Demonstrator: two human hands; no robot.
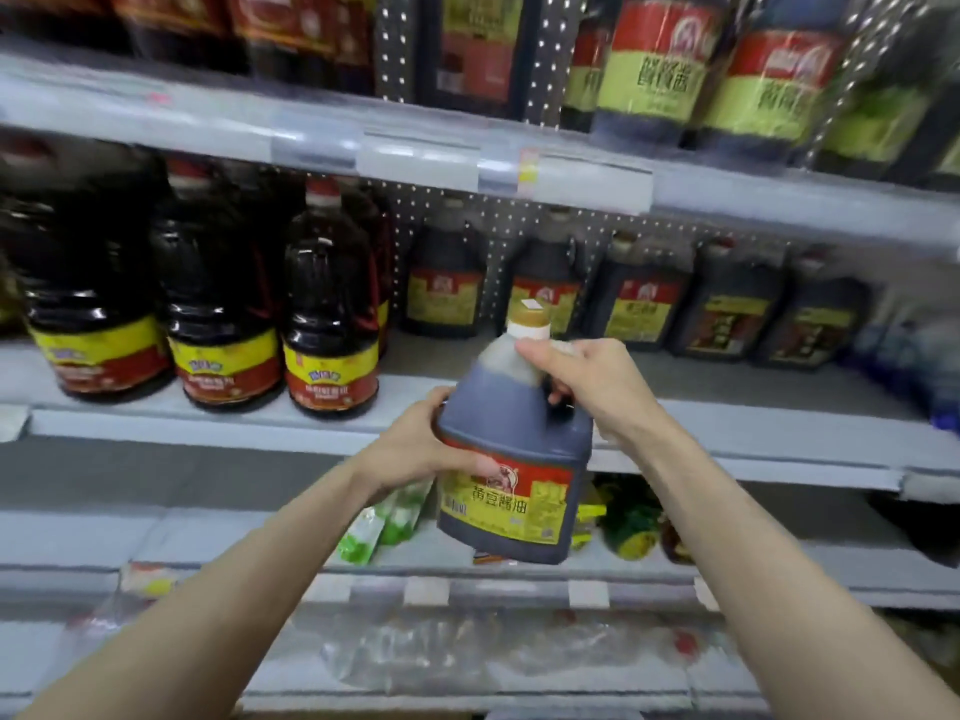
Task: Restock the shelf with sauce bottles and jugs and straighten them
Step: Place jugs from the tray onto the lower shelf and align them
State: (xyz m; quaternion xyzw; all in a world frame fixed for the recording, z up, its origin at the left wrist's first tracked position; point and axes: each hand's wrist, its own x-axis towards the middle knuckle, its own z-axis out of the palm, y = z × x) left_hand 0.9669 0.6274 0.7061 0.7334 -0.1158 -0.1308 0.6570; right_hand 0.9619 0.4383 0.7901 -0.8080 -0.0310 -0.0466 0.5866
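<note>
Head view: both hands (423, 441) (587, 379) grip jug (511, 459).

My left forearm (234, 589) and right forearm (753, 537) are bare all the way from wrist to the bottom edge of the view, both long and slim. My left hand (415, 449) and right hand (587, 381) are bare as well, fingers and wrists alike. The blur is too strong to tell finer detail such as my nails.
</note>
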